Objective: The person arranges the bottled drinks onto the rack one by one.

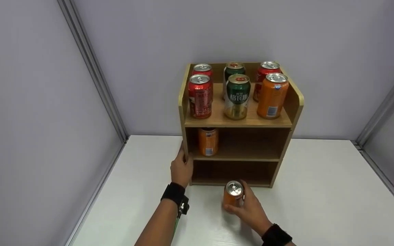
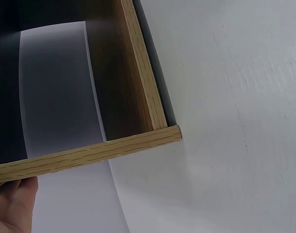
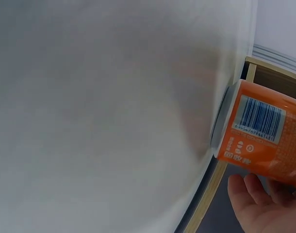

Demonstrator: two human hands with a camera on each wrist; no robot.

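My left hand grips the left side panel of a small wooden shelf, thumb at its front edge and fingers along the outside. In the left wrist view those fingers lie against the panel. My right hand holds an orange soda can upright in front of the bottom compartment, thumb on the near side and fingers round the far right. The right wrist view shows the barcode on this can and its base close to the white tabletop. Another orange can stands at the left of the middle compartment.
On the top shelf stand two rows of cans: red cans at left, green cans in the middle, an orange can before a red one at right. Grey walls enclose the white table.
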